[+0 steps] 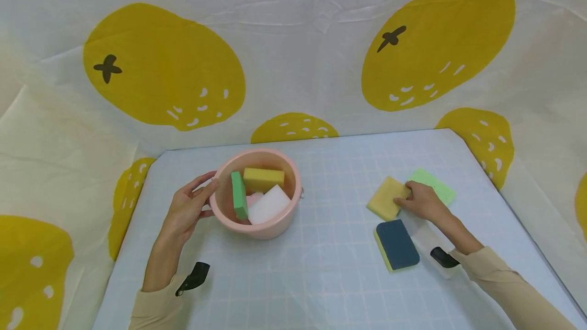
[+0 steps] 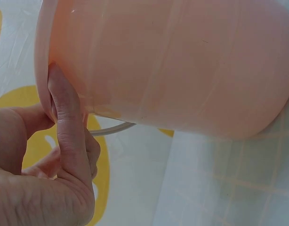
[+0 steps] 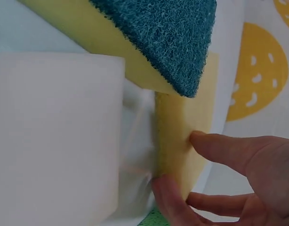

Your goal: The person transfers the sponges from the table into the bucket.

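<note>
A pink bucket (image 1: 220, 209) (image 2: 182, 61) stands left of centre and holds a green sponge (image 1: 238, 195), a yellow sponge (image 1: 263, 178) and a white sponge (image 1: 269, 203). My left hand (image 1: 207, 188) (image 2: 64, 155) is at its left side. The straight thumb presses the wall just under the rim and the other fingers hang curled, off the bucket. On the right, my right hand (image 1: 409, 192) (image 3: 177, 160) pinches the edge of a thin yellow sponge cloth (image 1: 385, 198) (image 3: 182, 117) between thumb and forefinger. A green sponge cloth (image 1: 435, 185) lies just behind it.
A blue-topped yellow scouring sponge (image 1: 397, 244) (image 3: 158, 28) lies in front of the yellow cloth. A white sponge block (image 1: 428, 243) (image 3: 55, 136) sits beside it, under my right wrist. A lemon-print cloth (image 1: 293, 55) rises behind the pale gridded table (image 1: 321, 269), whose right edge runs close to my right arm.
</note>
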The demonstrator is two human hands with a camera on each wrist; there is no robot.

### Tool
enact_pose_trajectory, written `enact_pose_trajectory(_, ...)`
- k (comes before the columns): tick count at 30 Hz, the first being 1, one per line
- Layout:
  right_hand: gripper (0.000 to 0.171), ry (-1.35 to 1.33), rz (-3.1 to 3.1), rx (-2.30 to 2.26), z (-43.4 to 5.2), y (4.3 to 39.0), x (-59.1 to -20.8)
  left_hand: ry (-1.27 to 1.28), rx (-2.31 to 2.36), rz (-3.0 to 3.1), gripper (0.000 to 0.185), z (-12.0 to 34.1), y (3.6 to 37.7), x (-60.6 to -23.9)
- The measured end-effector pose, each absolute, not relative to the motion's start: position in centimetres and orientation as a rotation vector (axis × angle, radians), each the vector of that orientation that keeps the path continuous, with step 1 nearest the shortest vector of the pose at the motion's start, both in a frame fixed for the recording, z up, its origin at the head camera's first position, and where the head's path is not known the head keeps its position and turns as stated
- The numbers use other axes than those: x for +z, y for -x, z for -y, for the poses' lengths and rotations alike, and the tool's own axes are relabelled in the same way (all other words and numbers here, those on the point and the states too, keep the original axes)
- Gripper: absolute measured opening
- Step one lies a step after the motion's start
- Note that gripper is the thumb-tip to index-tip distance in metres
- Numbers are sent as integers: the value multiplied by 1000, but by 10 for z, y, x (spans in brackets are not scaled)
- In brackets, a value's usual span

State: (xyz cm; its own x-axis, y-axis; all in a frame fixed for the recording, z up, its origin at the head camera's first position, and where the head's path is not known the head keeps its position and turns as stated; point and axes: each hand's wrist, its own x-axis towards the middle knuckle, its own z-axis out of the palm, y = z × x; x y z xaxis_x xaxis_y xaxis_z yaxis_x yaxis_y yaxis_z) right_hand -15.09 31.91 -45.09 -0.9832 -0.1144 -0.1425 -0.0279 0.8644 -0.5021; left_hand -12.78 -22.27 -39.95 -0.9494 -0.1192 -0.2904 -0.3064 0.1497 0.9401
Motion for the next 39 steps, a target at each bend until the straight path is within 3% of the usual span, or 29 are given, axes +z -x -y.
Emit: enact_pose_trajectory(39, 62, -32, -2687, -1372, -307, 168, -418, 416, 1923, -2255, 74, 223, 128, -400)
